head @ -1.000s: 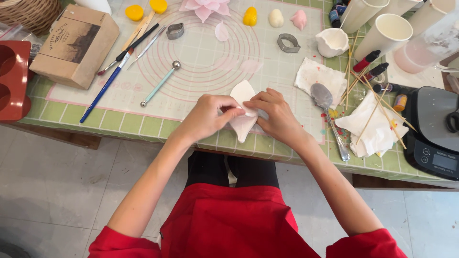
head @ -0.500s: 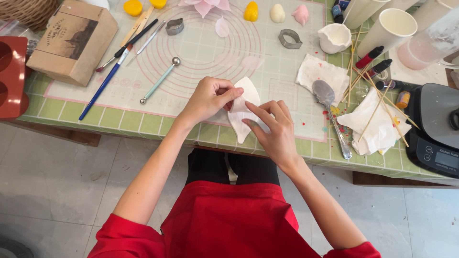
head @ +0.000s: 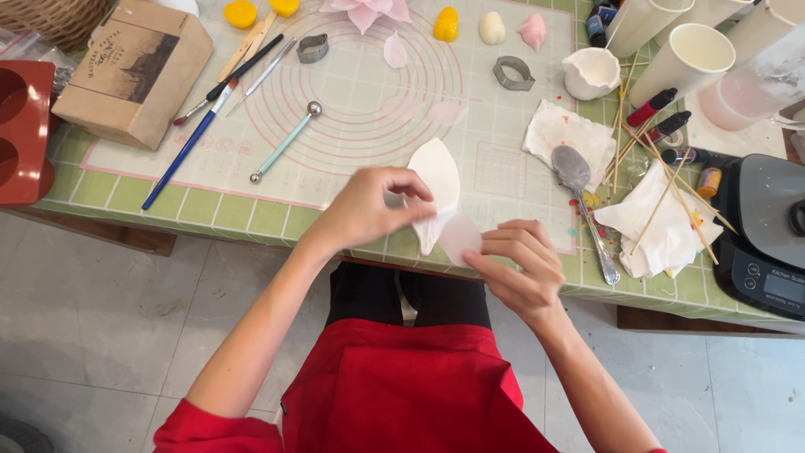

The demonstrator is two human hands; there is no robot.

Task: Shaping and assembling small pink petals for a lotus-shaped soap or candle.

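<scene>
My left hand (head: 369, 208) pinches a white leaf-shaped mould (head: 438, 180) and holds it up at the table's front edge. A thin, pale pink petal piece (head: 459, 237) hangs at the mould's lower end. My right hand (head: 520, 264) touches that petal with its fingertips from the right. Both hands hover over the near edge of the translucent work mat (head: 369, 109) with pink circles printed on it.
On the mat lie a ball-tipped tool (head: 285, 143), brushes (head: 201, 126), metal cutters (head: 513, 74), yellow, cream and pink fondant lumps (head: 490, 28) and a pink flower (head: 365, 10). A spoon (head: 579, 193), tissues, skewers, cups and a black scale (head: 767, 235) sit right; a cardboard box (head: 134, 71) and red mould (head: 21, 126) left.
The hands have come apart. The left hand lifted the white mould up and left. The right hand dropped lower and right, and the pink petal now shows below the mould.
</scene>
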